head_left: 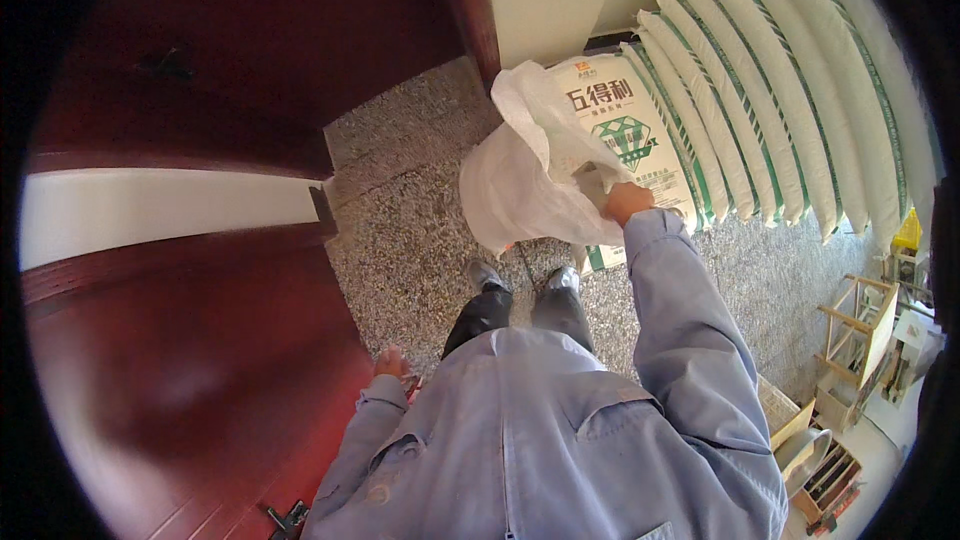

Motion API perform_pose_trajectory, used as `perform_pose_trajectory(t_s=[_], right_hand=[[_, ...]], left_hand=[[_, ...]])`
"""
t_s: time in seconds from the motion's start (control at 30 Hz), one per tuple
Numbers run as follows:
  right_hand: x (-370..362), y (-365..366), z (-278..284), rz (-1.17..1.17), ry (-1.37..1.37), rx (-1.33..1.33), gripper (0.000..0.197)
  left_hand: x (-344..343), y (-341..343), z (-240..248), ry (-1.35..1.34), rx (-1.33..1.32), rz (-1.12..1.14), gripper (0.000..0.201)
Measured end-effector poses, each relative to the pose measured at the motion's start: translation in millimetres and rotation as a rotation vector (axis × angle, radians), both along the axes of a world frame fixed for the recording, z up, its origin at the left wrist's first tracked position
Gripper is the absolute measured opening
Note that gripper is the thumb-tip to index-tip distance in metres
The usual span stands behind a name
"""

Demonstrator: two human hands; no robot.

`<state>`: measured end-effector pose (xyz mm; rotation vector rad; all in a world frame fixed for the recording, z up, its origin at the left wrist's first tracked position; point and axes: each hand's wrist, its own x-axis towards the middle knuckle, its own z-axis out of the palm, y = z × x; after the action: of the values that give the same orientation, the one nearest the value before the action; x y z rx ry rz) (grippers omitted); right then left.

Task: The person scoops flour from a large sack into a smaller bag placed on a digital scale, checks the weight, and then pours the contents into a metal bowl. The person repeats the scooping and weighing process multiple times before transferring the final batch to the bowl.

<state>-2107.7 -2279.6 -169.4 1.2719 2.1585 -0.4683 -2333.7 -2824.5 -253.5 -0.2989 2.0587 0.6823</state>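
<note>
Beyond my feet, an open white woven sack (pixel 505 165) stands on the floor with its rim loosely folded. My right hand (pixel 628 202) is closed at the sack's right rim. It grips a flat grey piece (pixel 593 183) that reaches into the sack's mouth; its far end is hidden and its kind is unclear. Low at my left side is my left hand (pixel 392 362), beside a dark red panel and above a small bit of red. Its fingers are partly hidden, so I cannot tell what it holds, if anything.
Several full white sacks with green stripes (pixel 740 90) are stacked at the right against a pale wall (pixel 545 0). Dark red doors (pixel 190 320) stand along the left. Wooden stools or frames (pixel 860 330) and a wooden box (pixel 825 480) sit at the lower right. The floor (pixel 400 210) is speckled.
</note>
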Motion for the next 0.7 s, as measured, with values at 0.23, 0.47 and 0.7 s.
perform_pose_trajectory(t_s=[0.23,0.47,0.7], right_hand=[[-24.7,13.1,-20.1,-0.074,0.17,0.005,0.029],[-37.6,48.1,-73.7,-0.029,0.168,0.057,0.021],[-24.5,68.9,-103.6,-0.285,0.209,-0.087,0.026]], left_hand=[[-33.3,52.9,10.1,-0.051,-0.232,0.022,0.037],[0.1,135.3,52.0,0.172,0.048,-0.155,0.036],[17.2,132.2,47.4,0.026,-0.101,-0.243,0.037]])
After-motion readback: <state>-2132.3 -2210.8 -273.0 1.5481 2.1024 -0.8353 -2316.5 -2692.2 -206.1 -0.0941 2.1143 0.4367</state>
